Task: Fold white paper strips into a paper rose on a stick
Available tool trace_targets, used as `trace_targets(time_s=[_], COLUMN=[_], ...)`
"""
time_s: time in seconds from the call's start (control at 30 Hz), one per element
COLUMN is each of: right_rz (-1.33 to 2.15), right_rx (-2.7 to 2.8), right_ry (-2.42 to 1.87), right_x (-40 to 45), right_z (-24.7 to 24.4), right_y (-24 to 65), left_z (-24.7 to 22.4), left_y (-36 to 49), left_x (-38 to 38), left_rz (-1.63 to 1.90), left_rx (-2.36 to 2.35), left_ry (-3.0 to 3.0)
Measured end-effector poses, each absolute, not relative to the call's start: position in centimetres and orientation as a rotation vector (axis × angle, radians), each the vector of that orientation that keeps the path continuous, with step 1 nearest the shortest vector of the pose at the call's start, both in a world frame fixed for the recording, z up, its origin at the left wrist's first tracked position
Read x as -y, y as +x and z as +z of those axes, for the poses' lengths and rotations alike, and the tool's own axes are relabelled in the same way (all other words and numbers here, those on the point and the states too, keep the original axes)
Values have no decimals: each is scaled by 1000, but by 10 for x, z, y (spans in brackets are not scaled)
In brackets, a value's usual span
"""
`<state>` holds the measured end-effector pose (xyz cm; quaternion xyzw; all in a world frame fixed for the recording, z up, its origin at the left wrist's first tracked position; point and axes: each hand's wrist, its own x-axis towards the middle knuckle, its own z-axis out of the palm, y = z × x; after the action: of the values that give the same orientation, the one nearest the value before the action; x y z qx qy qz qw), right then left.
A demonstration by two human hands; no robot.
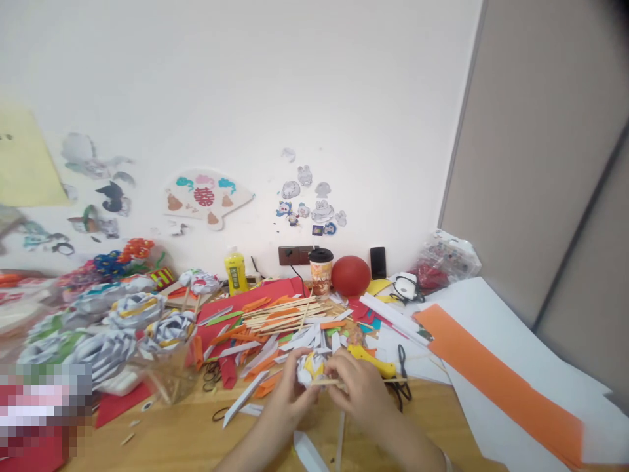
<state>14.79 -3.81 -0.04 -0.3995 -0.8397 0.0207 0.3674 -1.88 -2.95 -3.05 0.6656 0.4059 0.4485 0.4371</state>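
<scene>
My left hand (291, 398) is closed around the left side of a small white and yellow folded-paper piece (310, 367). On its right side, my right hand (354, 387) has its fingers bent against the paper and around a thin wooden stick (396, 380). The stick runs sideways from the paper piece, past my right fingers, to the right. Just behind my right hand lies a yellow glue gun (376, 360). My fingertips partly hide the paper piece.
Folded paper strips (246, 347) and wooden sticks (275, 314) cover the middle. Paper flowers (105, 347) stand left. A lidded cup (321, 272), red balloon (350, 276), yellow bottle (236, 273) and phone (378, 263) are near the wall. Orange paper (506, 387) lies right.
</scene>
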Motion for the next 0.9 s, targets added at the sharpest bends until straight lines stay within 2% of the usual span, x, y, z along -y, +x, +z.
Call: trace_targets(time_s=[0.17, 0.43, 0.67, 0.9], right_rz=[-333, -488, -146, 12], right_rx=[2109, 2084, 2021, 2030], right_ry=[-986, -771, -832, -827], right_x=[41, 47, 50, 43], right_z=[-6, -3, 9, 10], right_y=[142, 141, 154, 157], left_z=[-29, -4, 8, 12], left_y=[-17, -12, -15, -18], left_x=[31, 40, 43, 47], left_rz=[1102, 1146, 1113, 1048], left_rx=[-949, -952, -990, -955], left_ry=[1573, 1431, 1497, 1553])
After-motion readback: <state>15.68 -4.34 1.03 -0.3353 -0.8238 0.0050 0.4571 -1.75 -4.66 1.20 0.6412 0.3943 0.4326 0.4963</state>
